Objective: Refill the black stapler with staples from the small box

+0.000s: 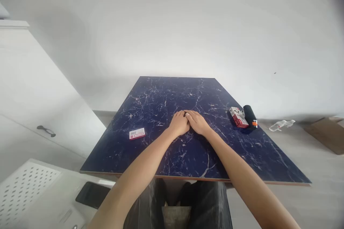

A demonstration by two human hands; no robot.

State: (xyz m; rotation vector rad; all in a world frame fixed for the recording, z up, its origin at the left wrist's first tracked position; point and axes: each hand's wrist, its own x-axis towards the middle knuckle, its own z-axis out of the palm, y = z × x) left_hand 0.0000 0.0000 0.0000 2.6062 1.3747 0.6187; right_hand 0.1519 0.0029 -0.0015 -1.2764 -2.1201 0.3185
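Note:
My left hand (178, 124) and my right hand (197, 121) lie flat side by side in the middle of the dark blue marbled tabletop (161, 107), fingertips touching each other. Both hands hold nothing, and their fingers rest stretched out on the surface. A small red and white card box (137, 133) lies on the table to the left of my left hand. To the right of my right hand sit a red and white box (238, 117) and a black cylinder with an orange end (250, 116).
A white cabinet with a dark handle (46, 130) stands at the left. A white perforated surface (24, 186) with a black phone (92, 194) is at the lower left. On the floor at the right lie a clear plastic bottle (281, 125) and a brown board (326, 134).

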